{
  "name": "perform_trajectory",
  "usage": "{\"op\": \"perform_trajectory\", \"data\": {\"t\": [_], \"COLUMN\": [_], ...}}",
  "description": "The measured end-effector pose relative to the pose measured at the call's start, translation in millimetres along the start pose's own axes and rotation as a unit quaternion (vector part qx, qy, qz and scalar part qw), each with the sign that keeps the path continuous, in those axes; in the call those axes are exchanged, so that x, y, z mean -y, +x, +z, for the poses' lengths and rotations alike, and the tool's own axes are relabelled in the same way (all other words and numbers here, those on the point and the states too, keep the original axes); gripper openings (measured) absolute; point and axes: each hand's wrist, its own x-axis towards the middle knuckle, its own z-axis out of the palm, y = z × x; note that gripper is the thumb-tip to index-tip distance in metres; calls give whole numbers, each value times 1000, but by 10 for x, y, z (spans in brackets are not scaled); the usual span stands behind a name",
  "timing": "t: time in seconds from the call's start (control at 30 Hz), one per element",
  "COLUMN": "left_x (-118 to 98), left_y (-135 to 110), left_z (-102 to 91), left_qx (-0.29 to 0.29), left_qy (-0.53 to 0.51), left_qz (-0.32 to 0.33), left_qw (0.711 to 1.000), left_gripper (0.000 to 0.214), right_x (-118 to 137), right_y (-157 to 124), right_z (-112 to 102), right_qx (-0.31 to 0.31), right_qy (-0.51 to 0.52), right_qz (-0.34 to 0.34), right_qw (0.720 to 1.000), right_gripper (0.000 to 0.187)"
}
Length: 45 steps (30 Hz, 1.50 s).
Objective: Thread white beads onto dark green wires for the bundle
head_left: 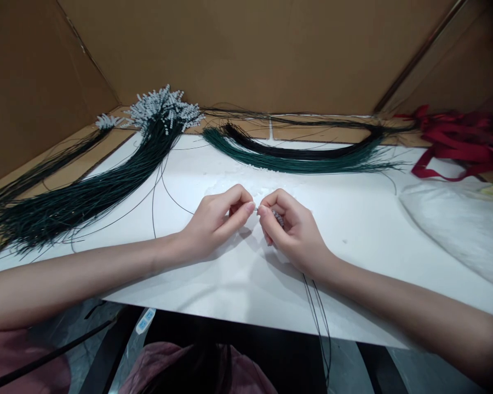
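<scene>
Dozens of white-tipped stems [160, 117] lie left, apparently done, and seemingly bare wires [308, 161] remain behind, while between them and the person the right hand [264, 210] grips a beaded strand [278, 218] and the left hand [224, 216] pinches a tiny piece [255, 208].

The person's left forearm [86, 278] and right forearm [402, 298], both bare, enter from opposite sides and angle inward. The left hand [219, 221] and right hand [293, 230] face each other nearly tip to tip, a narrow gap between. Each is set in a thumb-and-index pinch. The right hand's remaining fingers, partly hidden, appear curled toward the palm.
</scene>
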Motion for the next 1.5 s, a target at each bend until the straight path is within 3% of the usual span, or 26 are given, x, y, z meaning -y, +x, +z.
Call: {"op": "perform_trajectory", "data": {"t": [0.3, 0.53, 0.7, 1.0, 1.23, 1.5], "left_x": [12, 50, 65, 91, 67, 28], "left_y": [0, -1, 2, 2, 21, 30], "left_z": [-33, -16, 1, -21, -76, -24], "left_qx": [4, -39, -67, -63, -8, 4], "left_qy": [-12, 44, 70, 42, -15, 40], "left_qz": [-7, 93, 126, 117, 40, 30], "left_qw": [1000, 994, 987, 990, 999, 999], "left_gripper": [20, 11, 5, 4, 22, 23], "right_x": [-24, -39, -51, -42, -28, -7], "right_y": [-8, 2, 7, -9, -8, -4], "right_z": [-6, -16, -21, -20, -8, 7], "right_qx": [10, 18, 28, 32, 1, -1], "right_qy": [28, 48, 36, -4, 2, -7], "right_qz": [18, 13, 11, -4, -4, -16], "right_qw": [999, 999, 999, 999, 1000, 1000], "right_gripper": [15, 15, 15, 13, 14, 15]}}
